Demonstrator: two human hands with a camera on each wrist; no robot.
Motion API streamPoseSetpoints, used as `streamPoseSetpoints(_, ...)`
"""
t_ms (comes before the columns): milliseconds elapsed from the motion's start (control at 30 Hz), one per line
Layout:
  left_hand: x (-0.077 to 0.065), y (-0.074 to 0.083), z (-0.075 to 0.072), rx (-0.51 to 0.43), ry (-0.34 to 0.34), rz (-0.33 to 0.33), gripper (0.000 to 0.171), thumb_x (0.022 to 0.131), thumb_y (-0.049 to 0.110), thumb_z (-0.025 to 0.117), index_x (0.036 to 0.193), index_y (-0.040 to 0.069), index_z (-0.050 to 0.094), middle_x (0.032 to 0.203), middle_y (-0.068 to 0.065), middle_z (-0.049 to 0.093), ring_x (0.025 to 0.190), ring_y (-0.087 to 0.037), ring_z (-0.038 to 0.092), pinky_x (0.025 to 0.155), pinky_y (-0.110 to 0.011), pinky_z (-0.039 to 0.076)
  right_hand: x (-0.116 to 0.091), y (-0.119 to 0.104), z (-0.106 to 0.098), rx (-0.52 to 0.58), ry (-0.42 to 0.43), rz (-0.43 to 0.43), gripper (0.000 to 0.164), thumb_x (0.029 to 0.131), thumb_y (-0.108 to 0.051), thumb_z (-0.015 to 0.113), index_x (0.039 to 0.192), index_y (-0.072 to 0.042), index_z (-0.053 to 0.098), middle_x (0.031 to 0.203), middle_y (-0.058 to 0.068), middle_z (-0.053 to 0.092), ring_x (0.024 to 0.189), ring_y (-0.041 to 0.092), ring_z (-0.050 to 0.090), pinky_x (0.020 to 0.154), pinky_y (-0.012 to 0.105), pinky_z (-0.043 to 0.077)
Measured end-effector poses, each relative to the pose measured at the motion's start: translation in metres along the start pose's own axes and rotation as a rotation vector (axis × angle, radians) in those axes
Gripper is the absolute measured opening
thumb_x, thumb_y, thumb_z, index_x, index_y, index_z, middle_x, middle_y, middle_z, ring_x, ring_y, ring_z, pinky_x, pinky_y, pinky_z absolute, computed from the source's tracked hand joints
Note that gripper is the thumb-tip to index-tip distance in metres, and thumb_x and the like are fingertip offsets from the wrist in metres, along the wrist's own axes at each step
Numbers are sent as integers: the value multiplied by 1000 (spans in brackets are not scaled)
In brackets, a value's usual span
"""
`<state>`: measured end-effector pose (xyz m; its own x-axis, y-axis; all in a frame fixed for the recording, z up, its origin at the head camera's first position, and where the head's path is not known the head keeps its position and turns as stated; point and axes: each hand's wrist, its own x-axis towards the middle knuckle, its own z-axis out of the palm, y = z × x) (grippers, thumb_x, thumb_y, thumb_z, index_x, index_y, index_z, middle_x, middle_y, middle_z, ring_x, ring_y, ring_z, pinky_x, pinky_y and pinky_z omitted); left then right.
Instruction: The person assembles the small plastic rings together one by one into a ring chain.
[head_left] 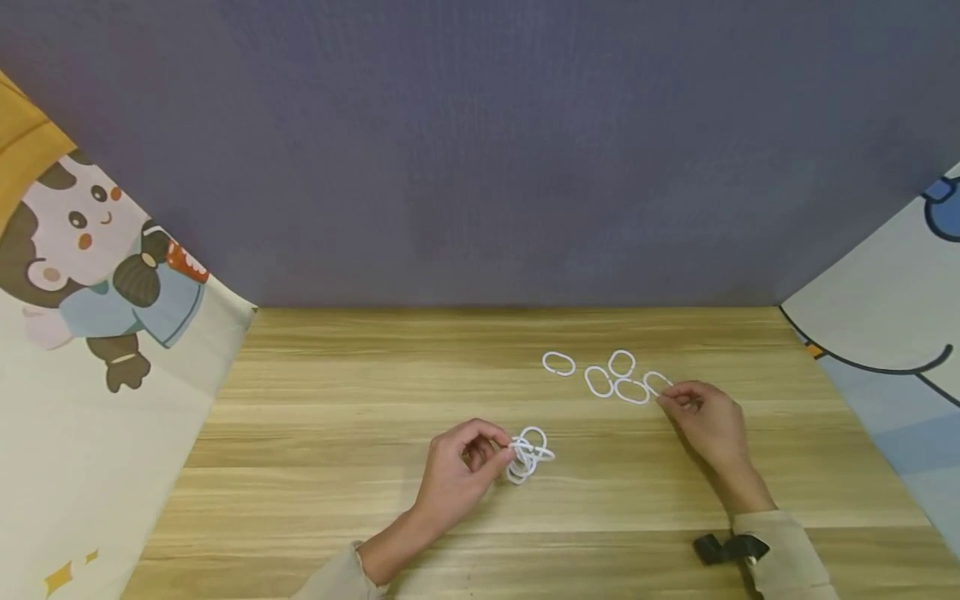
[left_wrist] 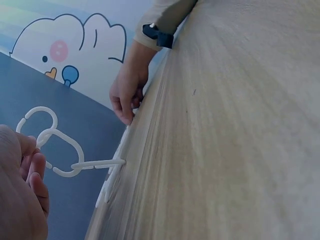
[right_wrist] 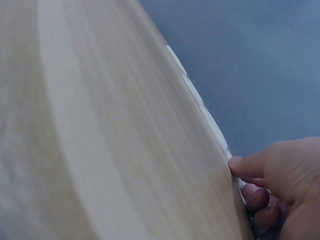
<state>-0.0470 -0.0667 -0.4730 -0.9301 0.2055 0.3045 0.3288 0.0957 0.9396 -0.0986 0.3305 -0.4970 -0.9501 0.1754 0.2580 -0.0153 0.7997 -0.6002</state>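
My left hand (head_left: 459, 468) pinches a small bunch of linked white oval curtain rings (head_left: 531, 451) between thumb and fingertips, above the front middle of the table. In the left wrist view the linked rings (left_wrist: 70, 139) hang as a short chain, each ring with a narrow gap. Farther right, my right hand (head_left: 708, 423) pinches the edge of a single curtain ring (head_left: 653, 373) lying on the table. Its fingers hide part of that ring. Several loose curtain rings (head_left: 632, 381) lie flat just left of it, close together, with another ring (head_left: 546, 360) a little apart.
The wooden table (head_left: 337, 400) runs back to a dark grey-blue wall panel (head_left: 480, 167). Cartoon-printed side panels (head_left: 90, 275) stand left and right. A black strap (head_left: 738, 548) is at the right sleeve's cuff.
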Motion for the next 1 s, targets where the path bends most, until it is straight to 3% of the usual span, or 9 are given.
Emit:
streamPoseSetpoints(200, 1, 0, 0, -7, -3, 0, 15, 91, 1, 88, 98, 9, 78, 81, -1, 72, 67, -1, 55, 55, -17, 47, -2, -2, 0, -51, -23, -45, 12, 98, -11, 85, 98, -1, 80, 90, 11, 73, 72, 8, 58, 64, 24, 47)
streamPoseSetpoints(400, 0, 1, -1, -1, -6, -10, 14, 91, 2, 88, 98, 9, 78, 81, -1, 72, 66, 0, 54, 55, -17, 46, -3, 0, -1, 39, -6, 37, 17, 108, -8, 72, 105, 8, 75, 97, 19, 65, 75, 6, 53, 63, 21, 43)
streamPoseSetpoints(500, 0, 2, -1, 3, -7, -24, 14, 92, 2, 88, 98, 9, 78, 82, 0, 72, 66, -1, 54, 55, -17, 45, -2, -1, -2, 153, 2, 132, 18, 112, -6, 64, 113, 12, 68, 92, 17, 67, 69, 1, 55, 57, 19, 48)
streamPoseSetpoints(667, 0, 3, -1, 3, -5, -36, 14, 92, 1, 87, 98, 9, 78, 83, 0, 72, 67, -1, 54, 56, -17, 46, 0, -6, -2, 419, 78, 323, 17, 115, -5, 54, 123, 11, 56, 80, 1, 69, 60, 1, 63, 53, 19, 57)
streamPoseSetpoints(800, 0, 4, -1, 3, -5, -39, 15, 92, 0, 87, 98, 9, 77, 83, 0, 72, 67, -2, 55, 56, -17, 46, 2, -11, -2, 592, 174, 398, 13, 112, 1, 58, 121, 9, 60, 81, -4, 68, 58, 4, 63, 50, 18, 54)
streamPoseSetpoints(1000, 0, 4, -1, -4, -7, -39, 14, 92, -1, 87, 98, 8, 77, 83, -1, 72, 67, -1, 55, 56, -16, 46, 4, -14, -5, 712, 245, 464, 16, 107, 4, 63, 120, 0, 72, 79, -6, 74, 57, 2, 65, 48, 15, 50)
